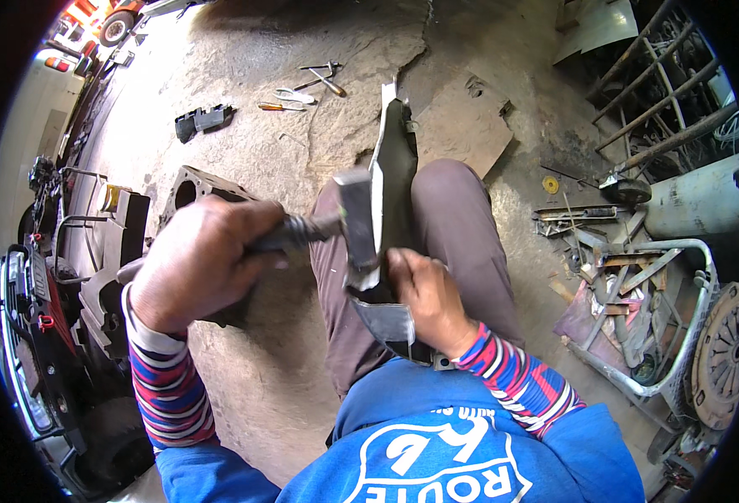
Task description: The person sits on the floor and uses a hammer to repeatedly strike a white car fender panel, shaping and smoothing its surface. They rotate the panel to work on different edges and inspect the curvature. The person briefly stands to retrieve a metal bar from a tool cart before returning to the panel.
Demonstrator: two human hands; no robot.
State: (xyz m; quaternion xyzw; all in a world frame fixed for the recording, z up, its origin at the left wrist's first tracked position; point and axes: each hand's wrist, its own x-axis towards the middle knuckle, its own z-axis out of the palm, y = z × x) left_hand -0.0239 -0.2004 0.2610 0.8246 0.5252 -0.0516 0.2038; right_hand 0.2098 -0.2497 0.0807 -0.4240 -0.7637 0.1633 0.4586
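My left hand point(197, 264) is closed around the dark grip of a hammer point(357, 220). The block-shaped hammer head is over the edge of a long, bent panel piece point(396, 151), dark on its inner face with a pale edge; whether they touch I cannot tell. This panel lies lengthwise between my knees, its near end against my lap. My right hand point(430, 300) grips the panel's right side near that end, just below the hammer head. Part of the panel is hidden behind the hammer and my fingers.
Pliers point(294, 95) and screwdrivers lie on the concrete floor ahead, near a black plastic part point(203, 122). A metal block with round bores point(206, 186) stands beside my left hand. Car parts line the left. At right are a scrap-filled cart point(694, 335), a clutch cover point(726, 356) and a cylinder point(692, 201).
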